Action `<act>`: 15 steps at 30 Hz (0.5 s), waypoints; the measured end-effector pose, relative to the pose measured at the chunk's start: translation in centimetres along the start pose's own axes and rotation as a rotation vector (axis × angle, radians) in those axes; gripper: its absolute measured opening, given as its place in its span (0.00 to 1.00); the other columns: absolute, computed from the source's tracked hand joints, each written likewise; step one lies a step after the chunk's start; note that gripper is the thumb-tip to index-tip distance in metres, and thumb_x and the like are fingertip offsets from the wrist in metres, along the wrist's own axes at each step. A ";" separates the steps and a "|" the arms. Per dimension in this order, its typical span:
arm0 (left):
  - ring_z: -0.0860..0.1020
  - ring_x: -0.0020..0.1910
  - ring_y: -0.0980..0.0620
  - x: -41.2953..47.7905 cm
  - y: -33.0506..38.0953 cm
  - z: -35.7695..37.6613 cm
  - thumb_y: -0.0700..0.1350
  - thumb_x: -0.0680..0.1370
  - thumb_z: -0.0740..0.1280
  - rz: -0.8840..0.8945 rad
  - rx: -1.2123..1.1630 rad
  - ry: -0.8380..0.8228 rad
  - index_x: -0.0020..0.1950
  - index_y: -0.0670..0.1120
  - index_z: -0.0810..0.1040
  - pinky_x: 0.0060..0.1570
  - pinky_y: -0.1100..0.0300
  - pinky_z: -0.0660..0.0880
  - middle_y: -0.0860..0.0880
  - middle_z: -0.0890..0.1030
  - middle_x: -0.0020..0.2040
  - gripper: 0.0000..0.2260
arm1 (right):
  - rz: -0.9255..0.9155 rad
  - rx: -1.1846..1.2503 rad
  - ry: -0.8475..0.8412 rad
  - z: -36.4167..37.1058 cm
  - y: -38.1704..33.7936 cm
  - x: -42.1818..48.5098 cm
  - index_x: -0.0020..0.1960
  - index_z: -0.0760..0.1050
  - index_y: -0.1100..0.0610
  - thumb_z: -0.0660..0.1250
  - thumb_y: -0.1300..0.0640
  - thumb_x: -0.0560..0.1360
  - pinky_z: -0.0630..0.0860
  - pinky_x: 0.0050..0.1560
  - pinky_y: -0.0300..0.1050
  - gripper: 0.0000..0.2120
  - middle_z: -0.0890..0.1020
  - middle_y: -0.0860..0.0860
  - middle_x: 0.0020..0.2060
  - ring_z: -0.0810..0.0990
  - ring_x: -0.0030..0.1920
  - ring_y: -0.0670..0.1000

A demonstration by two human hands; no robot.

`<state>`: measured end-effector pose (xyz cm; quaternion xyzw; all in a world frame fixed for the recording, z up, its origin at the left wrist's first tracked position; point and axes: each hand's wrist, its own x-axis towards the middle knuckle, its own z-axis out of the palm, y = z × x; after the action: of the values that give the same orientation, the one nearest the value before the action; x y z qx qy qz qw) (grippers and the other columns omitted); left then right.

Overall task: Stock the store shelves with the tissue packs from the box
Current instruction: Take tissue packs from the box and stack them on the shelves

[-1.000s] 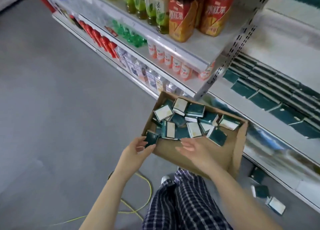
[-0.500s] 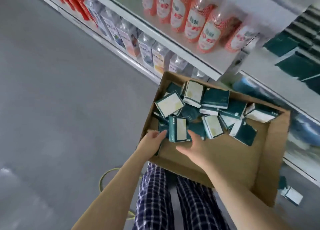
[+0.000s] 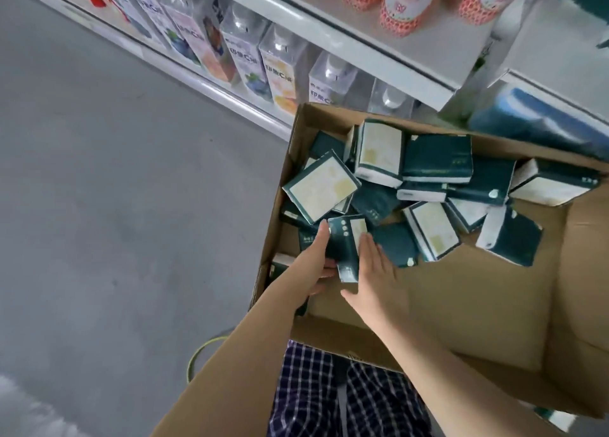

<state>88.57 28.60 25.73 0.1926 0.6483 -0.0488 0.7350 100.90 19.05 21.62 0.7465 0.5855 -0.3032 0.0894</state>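
An open cardboard box (image 3: 487, 308) lies on the floor in front of me, with several dark green and cream tissue packs (image 3: 435, 159) heaped at its far left end. One upright tissue pack (image 3: 346, 248) stands between my two hands. My left hand (image 3: 313, 258) presses flat on its left side and my right hand (image 3: 375, 271) presses on its right side, fingers straight. The near half of the box floor is bare cardboard.
Store shelves (image 3: 346, 50) run across the top, with drink cartons (image 3: 244, 60) on the bottom shelf and pink bottles (image 3: 402, 1) above. Blue packs (image 3: 540, 123) lie on the low shelf at right. Grey floor is at left, a yellow-green cable (image 3: 197, 357) near my checked trousers (image 3: 346, 400).
The view has moved closer to the box. Both hands have reached deeper in and closed from either side onto one pack, which now stands upright between them.
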 end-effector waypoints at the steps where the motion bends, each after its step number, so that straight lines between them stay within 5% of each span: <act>1: 0.77 0.63 0.47 0.4 0.2 0.0 0.73 0.78 0.48 0.001 -0.006 0.019 0.76 0.49 0.68 0.70 0.46 0.68 0.45 0.79 0.66 0.37 | -0.002 -0.028 0.062 0.0 0.1 0.2 0.81 0.45 0.58 0.74 0.40 0.71 0.58 0.76 0.50 0.53 0.55 0.53 0.80 0.57 0.79 0.53; 4: 0.80 0.54 0.49 0.9 0.6 0.3 0.72 0.79 0.47 0.017 -0.016 0.057 0.68 0.50 0.75 0.64 0.48 0.70 0.48 0.83 0.52 0.33 | 0.012 0.063 0.264 0.1 0.7 1.0 0.74 0.68 0.60 0.79 0.45 0.68 0.76 0.61 0.49 0.41 0.79 0.54 0.66 0.80 0.63 0.55; 6: 0.80 0.51 0.50 1.1 0.7 0.2 0.68 0.82 0.50 0.023 -0.061 0.090 0.64 0.49 0.78 0.63 0.49 0.71 0.50 0.85 0.46 0.29 | 0.059 0.118 0.246 -0.4 1.3 1.2 0.72 0.71 0.56 0.78 0.49 0.69 0.79 0.48 0.47 0.34 0.83 0.51 0.58 0.84 0.52 0.53; 9: 0.81 0.51 0.52 0.5 0.8 -0.9 0.62 0.84 0.56 0.035 -0.168 0.220 0.64 0.49 0.79 0.55 0.52 0.75 0.51 0.86 0.46 0.21 | 0.176 0.217 0.148 -1.6 2.4 1.0 0.69 0.71 0.53 0.74 0.48 0.73 0.80 0.40 0.49 0.28 0.84 0.50 0.49 0.84 0.44 0.52; 12: 0.81 0.52 0.56 -1.0 0.2 -2.0 0.63 0.81 0.61 0.149 -0.071 0.301 0.66 0.50 0.77 0.45 0.58 0.76 0.55 0.84 0.53 0.21 | 0.267 0.503 0.043 -4.3 3.1 0.2 0.64 0.72 0.54 0.75 0.49 0.72 0.79 0.45 0.55 0.24 0.79 0.48 0.40 0.81 0.42 0.53; 15: 0.77 0.61 0.56 -3.6 0.3 -2.5 0.67 0.77 0.65 0.246 0.054 0.225 0.72 0.51 0.75 0.64 0.52 0.75 0.55 0.80 0.64 0.29 | 0.188 0.605 0.032 -8.5 3.7 -1.5 0.43 0.67 0.45 0.75 0.49 0.72 0.77 0.43 0.52 0.15 0.71 0.43 0.33 0.77 0.37 0.51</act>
<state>85.75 29.12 29.13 0.2945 0.6966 0.0458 0.6526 107.11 20.89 28.45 0.7947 0.3984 -0.4423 -0.1185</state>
